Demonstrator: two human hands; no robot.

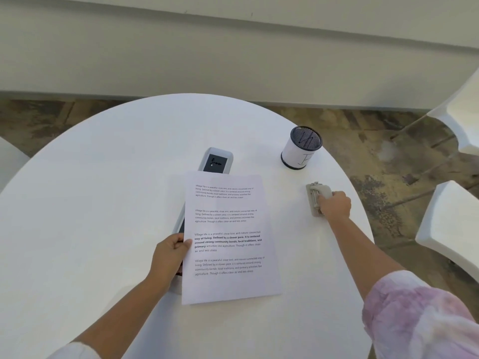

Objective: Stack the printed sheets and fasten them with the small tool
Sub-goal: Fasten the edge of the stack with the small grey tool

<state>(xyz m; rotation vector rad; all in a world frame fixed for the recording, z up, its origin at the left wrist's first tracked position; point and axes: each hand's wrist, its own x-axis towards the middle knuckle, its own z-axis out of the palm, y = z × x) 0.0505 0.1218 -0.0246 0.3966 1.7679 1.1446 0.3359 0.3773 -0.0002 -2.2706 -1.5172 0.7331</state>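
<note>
- Leftmost, left hand (169,256): fingers curled, thumb on top, pinching the left edge of the printed sheets (228,238).
- Sheets lie on the white table (103,203), partly covering a power strip (216,161) beyond the fingertips.
- Right hand (335,204): fingers closed over the grey stapler (317,196), just below a mesh pen cup (302,149).

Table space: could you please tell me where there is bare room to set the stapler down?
The table's whole left half, left of the sheets, is bare, as is the far part behind the power strip. The right is crowded: cup, stapler, right hand near the edge.
</note>
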